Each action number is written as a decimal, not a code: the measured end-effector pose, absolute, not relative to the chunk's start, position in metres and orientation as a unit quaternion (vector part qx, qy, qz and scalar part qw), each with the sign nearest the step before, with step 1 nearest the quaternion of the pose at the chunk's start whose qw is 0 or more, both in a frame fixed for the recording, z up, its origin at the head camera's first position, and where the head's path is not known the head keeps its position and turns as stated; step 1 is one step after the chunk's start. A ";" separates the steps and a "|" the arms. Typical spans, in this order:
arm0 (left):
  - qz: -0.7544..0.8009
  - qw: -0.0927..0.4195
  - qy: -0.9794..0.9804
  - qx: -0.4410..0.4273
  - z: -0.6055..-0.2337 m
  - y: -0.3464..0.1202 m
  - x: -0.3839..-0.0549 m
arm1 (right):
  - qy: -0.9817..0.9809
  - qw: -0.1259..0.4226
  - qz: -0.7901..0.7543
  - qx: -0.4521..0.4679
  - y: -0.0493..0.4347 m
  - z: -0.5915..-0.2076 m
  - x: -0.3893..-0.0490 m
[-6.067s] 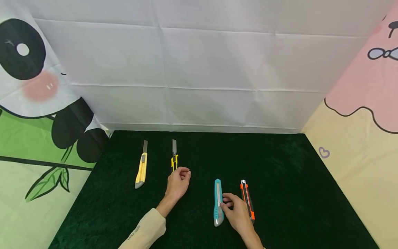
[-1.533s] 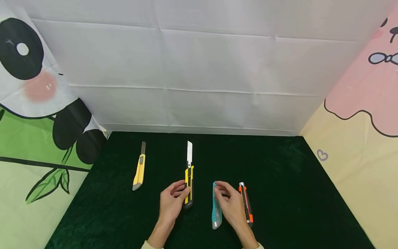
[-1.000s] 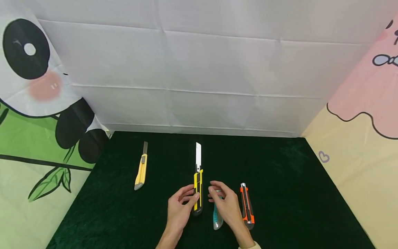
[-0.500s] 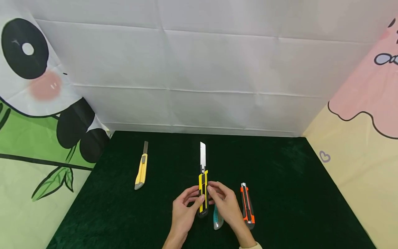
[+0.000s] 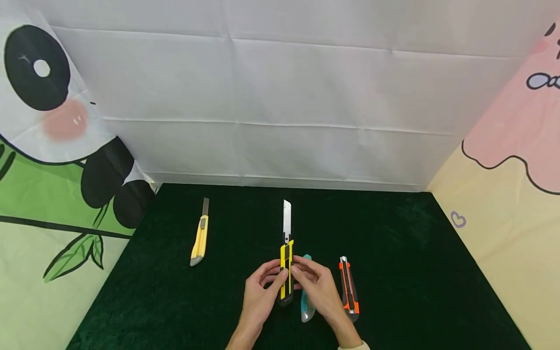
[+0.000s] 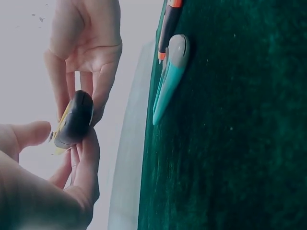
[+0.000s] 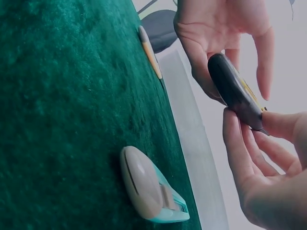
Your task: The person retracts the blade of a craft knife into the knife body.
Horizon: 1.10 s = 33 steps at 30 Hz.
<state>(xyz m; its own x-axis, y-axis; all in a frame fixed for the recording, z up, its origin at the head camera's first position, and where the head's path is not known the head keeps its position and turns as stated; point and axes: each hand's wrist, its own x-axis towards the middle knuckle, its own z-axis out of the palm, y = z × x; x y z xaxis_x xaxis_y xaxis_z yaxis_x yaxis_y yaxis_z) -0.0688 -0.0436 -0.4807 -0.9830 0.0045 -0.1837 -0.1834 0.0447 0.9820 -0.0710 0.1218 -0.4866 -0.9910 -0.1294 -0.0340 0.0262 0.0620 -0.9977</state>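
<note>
A yellow-and-black utility knife points away from me, its long blade out. My left hand pinches the handle from the left between thumb and fingers. From the right, my right hand pinches the same handle, its thumb on the upper face. Both wrist views show the knife's black rear end raised off the table, between the two hands. Under the right hand lies a teal utility knife, partly covered by the fingers in the head view; its grey end shows large in the right wrist view.
An orange-and-black utility knife lies right of the right hand. Far left is a pale yellow utility knife with its blade out. Dark green cloth covers the table, and a white sheet hangs behind it.
The left hand fetched the yellow-and-black knife from the back left and carried it to the centre. The right hand shifted left off the teal knife and took hold of the handle too.
</note>
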 end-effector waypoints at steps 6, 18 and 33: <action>0.683 0.070 0.725 -0.061 -0.478 -0.043 -0.072 | 0.725 0.056 -0.685 -0.034 0.121 -0.487 -0.069; 0.653 0.056 0.754 -0.047 -0.470 -0.042 -0.087 | 0.721 0.061 -0.689 -0.041 0.121 -0.490 -0.067; 0.644 0.049 0.762 -0.057 -0.473 -0.034 -0.096 | 0.722 0.066 -0.688 -0.044 0.123 -0.499 -0.069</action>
<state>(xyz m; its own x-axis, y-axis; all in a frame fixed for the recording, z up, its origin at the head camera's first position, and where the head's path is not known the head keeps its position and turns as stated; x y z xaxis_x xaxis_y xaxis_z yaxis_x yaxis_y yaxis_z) -0.0963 -0.0340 -0.4732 -0.9888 -0.0243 -0.1472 -0.1492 0.1648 0.9750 -0.0690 0.1231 -0.4989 -0.9876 -0.1536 -0.0341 0.0267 0.0498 -0.9984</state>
